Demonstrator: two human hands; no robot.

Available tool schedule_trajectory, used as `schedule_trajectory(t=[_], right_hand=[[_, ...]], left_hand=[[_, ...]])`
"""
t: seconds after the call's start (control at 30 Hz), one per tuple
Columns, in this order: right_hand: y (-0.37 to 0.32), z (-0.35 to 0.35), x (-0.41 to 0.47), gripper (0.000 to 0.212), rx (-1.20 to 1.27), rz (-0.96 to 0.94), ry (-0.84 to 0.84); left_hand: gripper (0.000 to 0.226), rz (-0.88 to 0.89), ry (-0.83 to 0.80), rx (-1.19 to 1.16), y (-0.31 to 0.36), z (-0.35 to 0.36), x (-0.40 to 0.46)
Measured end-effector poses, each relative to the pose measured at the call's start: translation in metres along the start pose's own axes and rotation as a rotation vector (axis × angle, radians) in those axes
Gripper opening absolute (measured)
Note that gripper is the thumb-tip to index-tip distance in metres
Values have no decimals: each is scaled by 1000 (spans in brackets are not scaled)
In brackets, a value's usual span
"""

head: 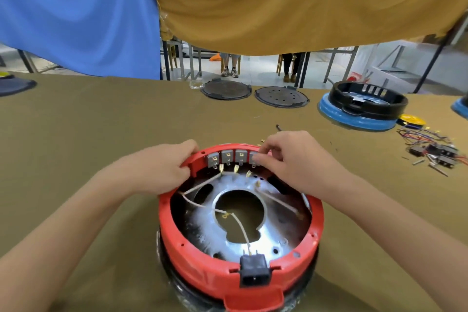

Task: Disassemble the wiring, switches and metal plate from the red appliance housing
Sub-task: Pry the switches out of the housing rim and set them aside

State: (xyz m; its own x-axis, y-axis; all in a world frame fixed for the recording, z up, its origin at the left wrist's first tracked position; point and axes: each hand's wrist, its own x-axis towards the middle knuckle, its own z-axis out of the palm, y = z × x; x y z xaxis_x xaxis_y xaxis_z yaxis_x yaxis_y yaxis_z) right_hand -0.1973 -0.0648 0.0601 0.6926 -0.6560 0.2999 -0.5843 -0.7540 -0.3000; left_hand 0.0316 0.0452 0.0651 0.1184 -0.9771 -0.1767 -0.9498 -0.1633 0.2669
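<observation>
1. pulling switches: left hand [162, 170] grips the housing [210, 271] rim on the desk [101, 121]; right hand [291, 159] pinches the rightmost switch [254, 159].
2. wires [240, 225] mostly unplugged; four switches and plate [266, 238] remain.

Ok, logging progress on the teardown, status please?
Left hand grips red housing rim. Right hand pinches rightmost grey switch. Four switches seated, white wires loose over metal plate. Nothing in the way.
</observation>
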Motion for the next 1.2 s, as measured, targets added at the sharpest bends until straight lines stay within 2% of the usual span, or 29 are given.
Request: schedule_trajectory(t=[0.1, 0.23, 0.33, 0.43, 0.5, 0.57, 0.6, 0.67, 0.77, 0.93, 1.1, 1.2], right_hand=[[-6, 0, 1, 35, 84, 25, 86], [-9, -2, 0, 54, 276, 95, 213], [-12, 1, -3, 49, 287, 107, 217], [-7, 4, -8, 44, 278, 114, 157], [1, 1, -10, 38, 282, 130, 78], [6, -4, -10, 25, 312, 126, -23], [7, -6, -11, 17, 337, 117, -69], [10, -11, -11, 3, 415, 100, -163], [11, -20, -10, 13, 432, 76, -255], [6, -26, -9, 16, 353, 25, -346], [4, -36, -6, 32, 195, -46, -247], [7, -33, -11, 21, 225, -89, -239]], left_hand=[[25, 7, 138, -18, 0, 0, 8], [24, 42, 222, -87, 4, -2, 34], [31, 41, 293, -210, 14, -3, 47], [51, -56, 354, -298, 12, 0, 39], [54, -165, 280, -335, 8, 7, 24], [35, -189, 197, -433, 10, 17, 11], [28, -158, 218, -434, 10, 22, 9], [34, -87, 282, -410, 9, 25, 10], [43, -6, 286, -449, 8, 20, 17], [36, 139, 225, -549, 17, 17, 39], [32, 135, 255, -744, 26, 19, 48], [31, 100, 183, -805, 22, 28, 44]])
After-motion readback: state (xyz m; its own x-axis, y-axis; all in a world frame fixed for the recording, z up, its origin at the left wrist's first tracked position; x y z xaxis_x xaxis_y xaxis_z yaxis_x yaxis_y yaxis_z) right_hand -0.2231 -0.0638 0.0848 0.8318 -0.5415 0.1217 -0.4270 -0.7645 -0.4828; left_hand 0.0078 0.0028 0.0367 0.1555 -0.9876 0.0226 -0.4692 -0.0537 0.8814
